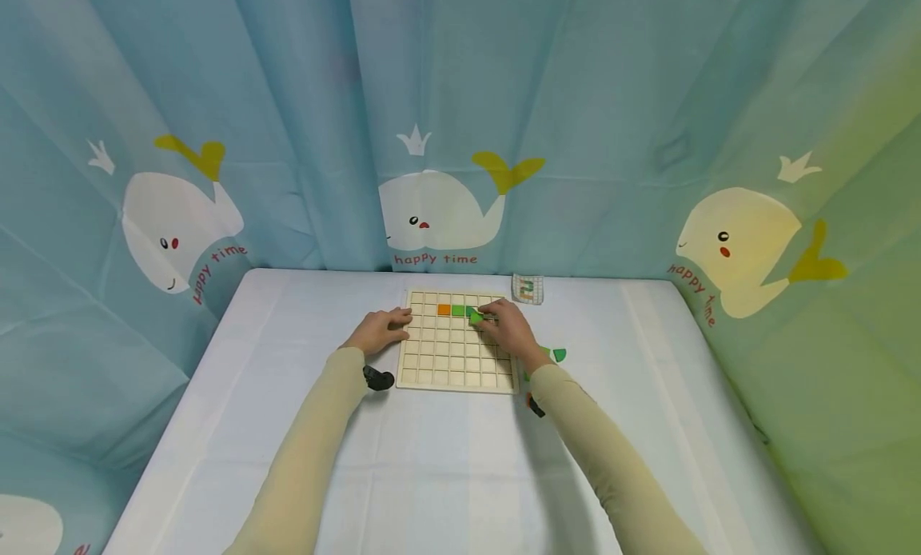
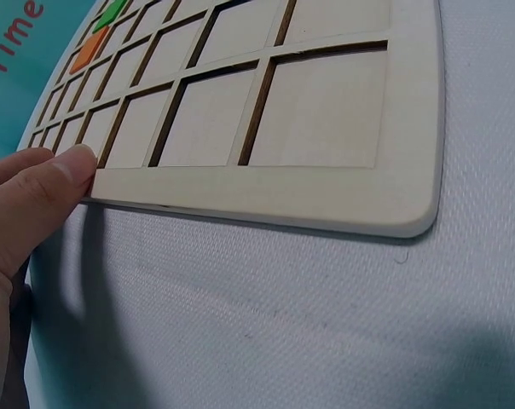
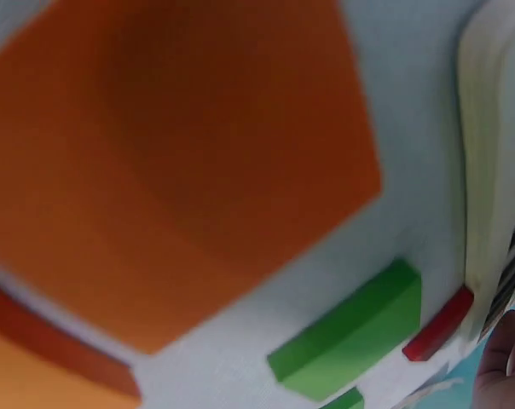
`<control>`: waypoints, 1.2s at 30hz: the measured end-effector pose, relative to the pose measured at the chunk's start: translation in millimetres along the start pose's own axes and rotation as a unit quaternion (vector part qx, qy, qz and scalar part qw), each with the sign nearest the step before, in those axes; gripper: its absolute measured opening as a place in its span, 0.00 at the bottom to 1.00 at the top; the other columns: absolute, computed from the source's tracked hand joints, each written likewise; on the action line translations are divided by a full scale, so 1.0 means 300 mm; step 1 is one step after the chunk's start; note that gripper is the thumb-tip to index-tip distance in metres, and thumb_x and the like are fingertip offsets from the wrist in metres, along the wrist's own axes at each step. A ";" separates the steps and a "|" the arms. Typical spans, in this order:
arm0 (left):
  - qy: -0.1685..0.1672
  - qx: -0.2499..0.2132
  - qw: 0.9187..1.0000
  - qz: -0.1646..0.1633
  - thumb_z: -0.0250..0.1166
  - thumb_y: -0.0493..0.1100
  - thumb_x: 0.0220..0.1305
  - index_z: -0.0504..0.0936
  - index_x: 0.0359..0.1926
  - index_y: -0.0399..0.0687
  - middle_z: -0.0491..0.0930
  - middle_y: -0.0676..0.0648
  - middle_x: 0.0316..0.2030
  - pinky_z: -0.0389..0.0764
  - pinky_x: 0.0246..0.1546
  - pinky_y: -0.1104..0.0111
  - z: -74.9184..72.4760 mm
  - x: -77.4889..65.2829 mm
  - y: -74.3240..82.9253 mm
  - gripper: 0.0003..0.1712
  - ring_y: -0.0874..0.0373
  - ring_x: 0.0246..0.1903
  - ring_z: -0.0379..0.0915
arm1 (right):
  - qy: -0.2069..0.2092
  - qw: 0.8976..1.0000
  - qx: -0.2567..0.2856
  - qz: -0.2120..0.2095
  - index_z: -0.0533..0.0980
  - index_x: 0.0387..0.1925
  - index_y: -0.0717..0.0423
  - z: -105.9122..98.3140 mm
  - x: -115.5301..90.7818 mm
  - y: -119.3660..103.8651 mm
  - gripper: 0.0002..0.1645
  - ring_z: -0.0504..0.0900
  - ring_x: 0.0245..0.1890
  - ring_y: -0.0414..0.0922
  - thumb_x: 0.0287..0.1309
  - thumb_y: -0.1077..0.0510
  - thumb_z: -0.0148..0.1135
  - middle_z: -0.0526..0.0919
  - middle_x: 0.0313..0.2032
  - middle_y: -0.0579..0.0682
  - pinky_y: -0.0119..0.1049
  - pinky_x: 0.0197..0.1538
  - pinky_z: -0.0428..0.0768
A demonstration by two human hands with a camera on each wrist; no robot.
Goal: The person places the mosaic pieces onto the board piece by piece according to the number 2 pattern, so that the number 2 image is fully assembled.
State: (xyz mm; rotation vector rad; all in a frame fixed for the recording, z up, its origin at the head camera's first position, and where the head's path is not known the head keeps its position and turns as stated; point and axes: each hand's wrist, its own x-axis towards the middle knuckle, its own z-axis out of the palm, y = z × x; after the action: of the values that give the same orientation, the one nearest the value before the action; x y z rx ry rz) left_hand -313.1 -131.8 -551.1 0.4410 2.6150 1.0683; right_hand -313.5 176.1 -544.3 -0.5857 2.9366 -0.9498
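A pale wooden grid board (image 1: 430,349) lies on the table, an orange tile (image 1: 444,309), a green tile (image 1: 458,310) and a darker green piece (image 1: 471,309) side by side in one of its far rows. My left hand (image 1: 376,331) rests its fingertips along the board's left edge; the left wrist view shows the thumb (image 2: 77,162) on the wooden rim. Over the board, my right hand (image 1: 509,326) pinches a light green piece (image 1: 476,319) between thumb and fingers, close by the darker green one. The right wrist view catches only part of that hand (image 3: 503,366) at its lower right corner.
Right of the board lie loose pieces, among them a green one (image 1: 559,354), partly hidden by the forearm. Close to the right wrist camera are a large orange piece (image 3: 189,170), a green block (image 3: 351,332) and a red one (image 3: 441,325). A patterned card (image 1: 528,289) lies beyond the board.
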 end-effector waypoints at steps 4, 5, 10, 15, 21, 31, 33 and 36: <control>0.002 -0.003 1.000 0.007 0.65 0.44 0.66 0.73 0.66 0.43 0.64 0.51 0.70 0.52 0.74 0.55 -0.001 -0.005 0.006 0.29 0.52 0.72 0.52 | -0.012 1.000 -0.029 0.000 0.79 0.54 0.61 0.020 0.007 -0.007 0.20 0.75 0.54 0.56 0.65 0.54 0.63 0.79 0.52 0.58 0.51 0.58 0.76; 0.003 -0.004 1.000 0.009 0.65 0.44 0.66 0.73 0.66 0.42 0.64 0.51 0.70 0.52 0.74 0.55 -0.001 -0.007 0.007 0.29 0.52 0.72 0.52 | -0.012 0.999 -0.032 0.002 0.79 0.54 0.61 0.022 0.008 -0.007 0.20 0.75 0.54 0.56 0.65 0.54 0.63 0.79 0.51 0.57 0.50 0.58 0.76; 0.007 -0.002 1.000 0.021 0.64 0.44 0.67 0.73 0.66 0.41 0.64 0.50 0.70 0.53 0.73 0.54 0.000 -0.016 0.016 0.28 0.51 0.72 0.52 | -0.007 0.999 -0.043 0.006 0.81 0.51 0.60 0.027 0.008 -0.008 0.18 0.75 0.52 0.55 0.65 0.53 0.63 0.80 0.49 0.56 0.49 0.57 0.76; 0.009 0.003 1.000 0.018 0.64 0.43 0.67 0.73 0.66 0.41 0.64 0.50 0.70 0.53 0.73 0.55 0.001 -0.018 0.019 0.28 0.51 0.72 0.52 | -0.006 0.999 -0.039 0.005 0.82 0.50 0.60 0.028 0.007 -0.010 0.17 0.75 0.52 0.55 0.65 0.54 0.63 0.80 0.49 0.56 0.49 0.58 0.76; 0.004 0.003 1.000 0.009 0.64 0.43 0.67 0.73 0.66 0.41 0.64 0.50 0.70 0.51 0.74 0.55 0.000 -0.018 0.020 0.28 0.51 0.72 0.52 | 0.002 1.000 0.014 0.024 0.79 0.54 0.60 0.020 -0.003 -0.007 0.19 0.77 0.52 0.53 0.67 0.54 0.61 0.78 0.51 0.56 0.47 0.56 0.78; 0.004 0.012 1.000 0.005 0.64 0.45 0.67 0.73 0.66 0.43 0.64 0.51 0.70 0.52 0.74 0.56 0.006 0.000 -0.001 0.28 0.53 0.72 0.51 | 0.076 0.985 0.097 0.118 0.75 0.60 0.60 -0.082 -0.093 0.055 0.25 0.79 0.53 0.55 0.68 0.50 0.59 0.81 0.54 0.59 0.51 0.55 0.79; 0.004 0.013 1.000 0.005 0.64 0.45 0.67 0.73 0.66 0.44 0.64 0.51 0.70 0.52 0.74 0.55 0.006 -0.001 0.000 0.28 0.53 0.72 0.51 | 0.097 0.982 0.089 0.132 0.75 0.60 0.61 -0.105 -0.119 0.079 0.26 0.80 0.52 0.55 0.67 0.49 0.60 0.82 0.53 0.59 0.50 0.55 0.79; 0.003 0.013 1.000 0.006 0.65 0.46 0.67 0.73 0.66 0.44 0.64 0.51 0.70 0.52 0.74 0.54 0.007 -0.004 0.002 0.29 0.52 0.72 0.51 | 0.123 0.977 0.085 0.153 0.75 0.60 0.63 -0.141 -0.167 0.114 0.27 0.80 0.53 0.56 0.67 0.49 0.60 0.81 0.54 0.60 0.50 0.57 0.78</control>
State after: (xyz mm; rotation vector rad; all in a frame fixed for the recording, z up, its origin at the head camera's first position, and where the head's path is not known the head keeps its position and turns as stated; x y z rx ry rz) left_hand -311.3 -130.6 -551.9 0.4598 2.6383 1.0410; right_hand -283.5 242.9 -534.7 -0.0065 2.9780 -1.2932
